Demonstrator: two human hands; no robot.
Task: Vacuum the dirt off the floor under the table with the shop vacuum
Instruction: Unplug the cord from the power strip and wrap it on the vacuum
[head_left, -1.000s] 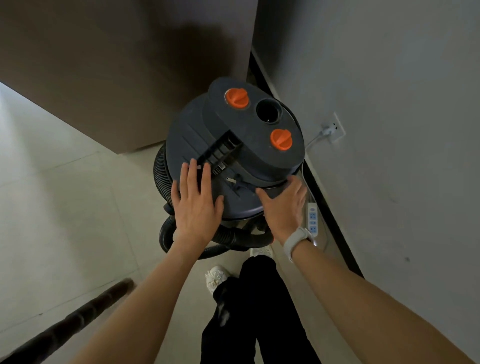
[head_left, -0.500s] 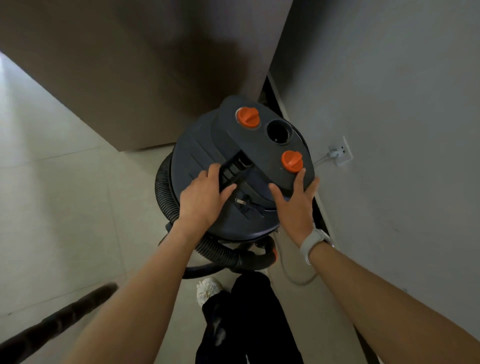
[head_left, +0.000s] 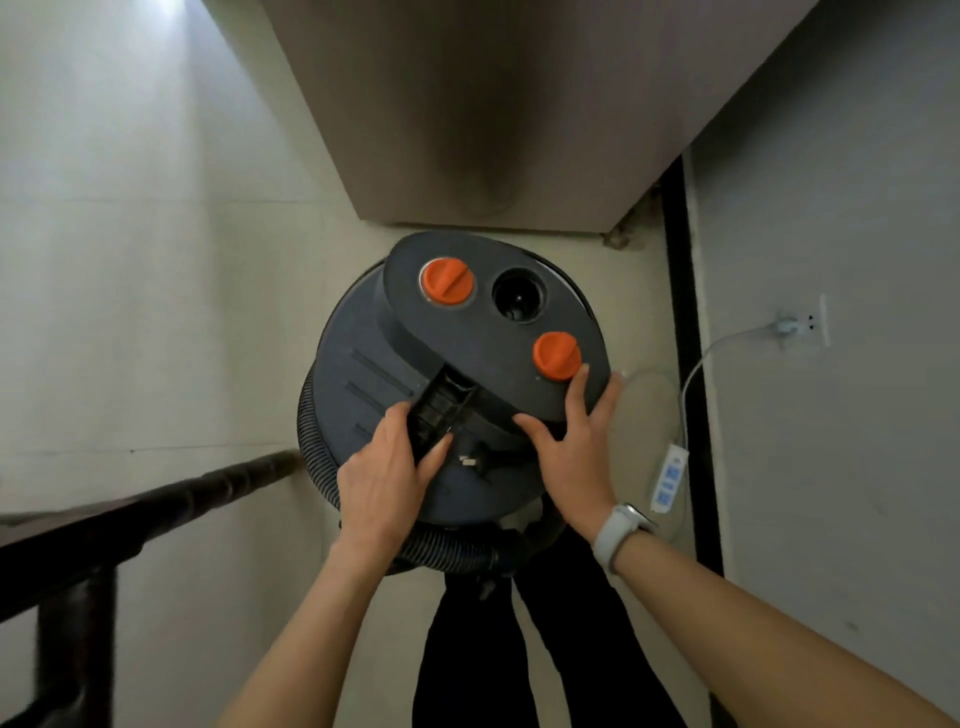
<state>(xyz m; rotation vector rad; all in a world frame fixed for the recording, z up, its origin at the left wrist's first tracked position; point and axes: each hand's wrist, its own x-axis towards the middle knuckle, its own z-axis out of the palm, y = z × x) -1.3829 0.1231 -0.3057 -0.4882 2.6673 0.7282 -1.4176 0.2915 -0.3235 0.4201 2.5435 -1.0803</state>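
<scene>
The shop vacuum (head_left: 457, 374) stood on the floor (head_left: 156, 312) close to the wall (head_left: 831, 467), its ribbed hose (head_left: 447, 545) coiled round the base. The left hand (head_left: 384, 483) had its fingers curled round the black carry handle (head_left: 436, 415) on the lid; the right hand (head_left: 566, 447) lay flat with straight fingers against the raised housing, fingertips just beside an orange knob (head_left: 556, 356). This looked like the fetching step: no cleaning had begun. A loose plug (head_left: 470, 460) lay on the lid, so the next move probably called for lifting or dragging the machine out and plugging it into the power strip (head_left: 670, 475).
</scene>
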